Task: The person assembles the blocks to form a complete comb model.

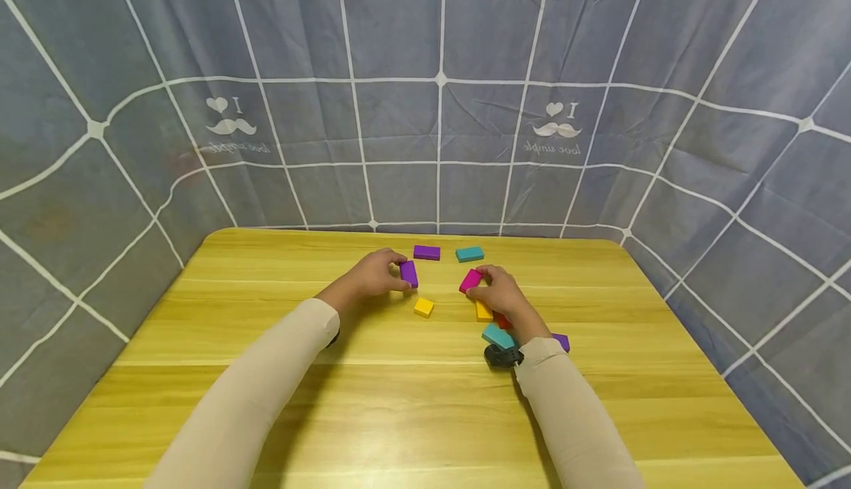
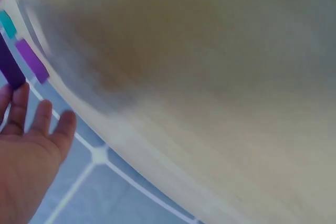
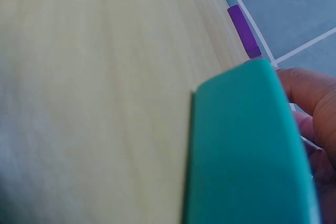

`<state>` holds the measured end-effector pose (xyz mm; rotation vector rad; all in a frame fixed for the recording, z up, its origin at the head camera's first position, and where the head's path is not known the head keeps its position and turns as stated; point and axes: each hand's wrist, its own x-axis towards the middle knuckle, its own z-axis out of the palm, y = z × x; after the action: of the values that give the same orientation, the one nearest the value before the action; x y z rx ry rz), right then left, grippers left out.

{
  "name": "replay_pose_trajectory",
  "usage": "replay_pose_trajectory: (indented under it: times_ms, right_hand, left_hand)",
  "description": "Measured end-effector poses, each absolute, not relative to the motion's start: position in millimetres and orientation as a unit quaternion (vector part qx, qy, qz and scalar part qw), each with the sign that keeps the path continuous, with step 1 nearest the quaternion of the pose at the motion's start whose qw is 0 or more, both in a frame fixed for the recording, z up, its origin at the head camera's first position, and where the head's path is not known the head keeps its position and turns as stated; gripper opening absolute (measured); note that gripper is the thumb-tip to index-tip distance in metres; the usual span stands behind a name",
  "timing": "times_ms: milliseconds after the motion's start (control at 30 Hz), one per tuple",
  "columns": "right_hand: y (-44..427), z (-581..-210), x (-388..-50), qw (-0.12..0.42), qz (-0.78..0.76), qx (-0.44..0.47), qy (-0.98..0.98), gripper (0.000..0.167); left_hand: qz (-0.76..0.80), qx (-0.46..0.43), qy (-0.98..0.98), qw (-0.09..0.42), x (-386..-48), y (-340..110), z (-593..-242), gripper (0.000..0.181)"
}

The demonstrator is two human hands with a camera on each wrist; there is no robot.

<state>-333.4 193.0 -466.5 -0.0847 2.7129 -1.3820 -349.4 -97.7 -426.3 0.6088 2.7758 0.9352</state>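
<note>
My left hand point(image 1: 374, 273) pinches a purple block point(image 1: 408, 274) between thumb and fingertips, low over the wooden table. In the left wrist view the fingertips meet the end of that block. Across from it my right hand point(image 1: 503, 295) grips a magenta block point(image 1: 470, 281) with the thumb at its near end and a finger at its far end. A yellow block point(image 1: 484, 312) lies just under the right hand, beside a red block point(image 1: 501, 320) that the hand partly covers. Near the right wrist is a teal block point(image 1: 499, 336), which looms large in the right wrist view.
Behind the hands, a purple block point(image 1: 427, 252) and a teal block point(image 1: 469, 254) lie near the table's back edge. A small yellow block point(image 1: 423, 307) sits between the hands. Another purple block point(image 1: 561, 342) shows beyond the right wrist. A grey gridded curtain point(image 1: 399, 120) surrounds the table point(image 1: 399, 415).
</note>
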Motion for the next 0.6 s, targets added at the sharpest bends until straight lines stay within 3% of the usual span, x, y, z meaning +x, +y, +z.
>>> replay_pose_trajectory:
  times_ms: [600]
  right_hand:
    - [192,-467,-333,0.038,-0.462,-0.027,0.886,0.057]
  left_hand:
    - [0.313,0.186,0.927,0.084,-365,-107,-438,0.06]
